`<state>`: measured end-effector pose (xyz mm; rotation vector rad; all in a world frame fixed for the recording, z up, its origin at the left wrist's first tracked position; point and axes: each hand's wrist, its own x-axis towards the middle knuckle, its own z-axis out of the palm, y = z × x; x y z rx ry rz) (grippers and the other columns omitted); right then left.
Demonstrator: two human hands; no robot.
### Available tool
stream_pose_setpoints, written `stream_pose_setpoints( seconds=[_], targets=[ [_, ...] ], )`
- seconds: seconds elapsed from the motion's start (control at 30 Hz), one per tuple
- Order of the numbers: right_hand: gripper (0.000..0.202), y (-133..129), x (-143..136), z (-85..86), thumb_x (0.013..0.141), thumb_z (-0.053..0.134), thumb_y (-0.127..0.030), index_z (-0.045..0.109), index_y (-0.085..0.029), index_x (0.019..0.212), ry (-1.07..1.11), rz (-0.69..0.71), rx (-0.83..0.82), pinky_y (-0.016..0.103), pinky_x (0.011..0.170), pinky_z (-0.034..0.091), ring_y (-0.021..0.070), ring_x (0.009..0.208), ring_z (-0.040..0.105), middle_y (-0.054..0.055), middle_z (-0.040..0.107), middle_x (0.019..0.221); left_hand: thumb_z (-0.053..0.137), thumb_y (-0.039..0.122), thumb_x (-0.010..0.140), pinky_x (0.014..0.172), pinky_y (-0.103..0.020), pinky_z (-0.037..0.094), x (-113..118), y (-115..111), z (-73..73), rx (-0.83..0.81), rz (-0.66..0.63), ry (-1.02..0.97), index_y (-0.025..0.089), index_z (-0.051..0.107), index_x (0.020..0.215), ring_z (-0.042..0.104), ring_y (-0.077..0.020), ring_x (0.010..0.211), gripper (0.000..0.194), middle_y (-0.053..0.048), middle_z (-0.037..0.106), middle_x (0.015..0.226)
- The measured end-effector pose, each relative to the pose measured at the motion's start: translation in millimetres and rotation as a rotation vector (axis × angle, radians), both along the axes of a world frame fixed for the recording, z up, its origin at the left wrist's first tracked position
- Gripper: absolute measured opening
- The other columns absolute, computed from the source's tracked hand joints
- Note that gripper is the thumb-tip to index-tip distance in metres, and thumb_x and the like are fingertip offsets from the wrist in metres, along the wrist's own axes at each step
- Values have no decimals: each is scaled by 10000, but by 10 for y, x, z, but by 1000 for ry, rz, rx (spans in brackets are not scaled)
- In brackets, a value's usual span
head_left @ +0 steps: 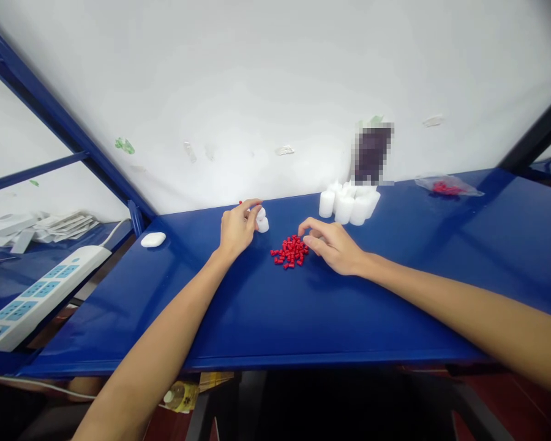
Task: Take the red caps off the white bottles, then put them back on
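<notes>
My left hand point(237, 231) is closed, thumb and index finger together at the top of a small white plastic bottle point(263, 225); part of the bottle is hidden by the fingers. A bit of red shows just behind this hand. Small red caps point(290, 252) lie in a loose pile in front of me. Over the pile's right edge is my right hand point(334, 246), its thumb and index finger curved with a small gap between them and no cap visible in it. Behind it stands a cluster of white bottles point(344, 208).
A white rounded object point(153, 239) lies at the table's left. A clear bag with red pieces point(447, 186) rests at the back right. A power strip point(46, 291) and white flat pieces point(68, 225) are on the left shelf. Blue posts point(112, 177) flank the blue table point(340, 324), against a white wall.
</notes>
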<state>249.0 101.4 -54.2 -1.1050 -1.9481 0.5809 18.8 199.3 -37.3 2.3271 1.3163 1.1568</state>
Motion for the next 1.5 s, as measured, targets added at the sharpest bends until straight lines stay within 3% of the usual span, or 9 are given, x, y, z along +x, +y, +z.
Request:
stream_pose_setpoints(
  seconds=[0.2, 0.4, 0.5, 0.63, 0.8, 0.97, 1.2, 1.33, 1.5],
  targets=[
    [206, 26, -20, -17, 949, 493, -360, 587, -197, 865, -42, -65, 16, 265, 563, 336, 112, 509, 445, -47, 525, 585, 494, 426, 986, 724, -276, 479, 23, -16, 0, -59, 22, -31, 217, 615, 1337, 647, -176, 625, 426, 23, 664, 563],
    [283, 30, -41, -25, 856, 625, -418, 591, -184, 699, 46, -95, -10, 260, 536, 346, 110, 509, 441, -32, 533, 545, 464, 402, 983, 692, -261, 452, 23, -61, 6, -9, 58, -25, 188, 656, 1219, 620, -160, 613, 372, 20, 649, 584],
    [305, -5, -24, -13, 743, 736, -417, 553, -189, 659, 85, -172, 36, 259, 514, 329, 104, 486, 423, -47, 495, 517, 482, 361, 947, 630, -252, 416, -23, -159, 125, -10, -131, 169, 180, 697, 1053, 562, -140, 567, 300, 22, 615, 587],
    [224, -46, 37, 2, 811, 625, -384, 575, -183, 726, 73, -125, 85, 284, 565, 356, 123, 515, 453, -30, 526, 561, 600, 303, 845, 590, -251, 378, -92, -308, 316, -156, -469, 599, 203, 723, 926, 537, -125, 567, 179, 24, 622, 635],
    [277, -5, 66, -9, 921, 353, -255, 593, -180, 806, 17, -23, 19, 303, 617, 365, 151, 582, 505, -12, 541, 616, 615, 251, 816, 622, -253, 392, -111, -333, 320, -166, -501, 675, 215, 722, 961, 572, -139, 667, 184, 2, 659, 766],
    [247, 29, 32, 17, 957, 378, -239, 581, -185, 828, -26, 9, -23, 295, 658, 377, 153, 656, 549, -3, 588, 700, 596, 265, 871, 563, -246, 354, -109, -279, 231, -161, -495, 689, 214, 690, 869, 525, -127, 598, 107, 19, 608, 679],
    [325, 7, 11, 15, 1018, 362, -337, 568, -192, 813, -29, -25, -43, 285, 630, 354, 138, 603, 505, -22, 541, 650, 605, 243, 924, 688, -258, 464, -10, -294, 160, 126, -444, 370, 172, 680, 943, 630, -138, 740, 105, -34, 718, 882],
    [249, -13, 30, -12, 1011, 371, -353, 562, -203, 956, -16, 1, 2, 285, 614, 356, 144, 571, 507, -40, 533, 629, 643, 180, 890, 600, -205, 471, 234, -478, 28, 173, -505, -1, 166, 691, 947, 629, -98, 666, 76, -28, 736, 871],
    [270, -59, 59, -13, 945, 483, -346, 477, -211, 1179, -82, 124, 80, 288, 606, 367, 157, 582, 527, -33, 607, 722, 633, 102, 845, 653, -218, 505, 448, -683, -121, 203, -593, -82, 168, 695, 941, 633, -101, 666, 132, -13, 707, 797]
  ],
)
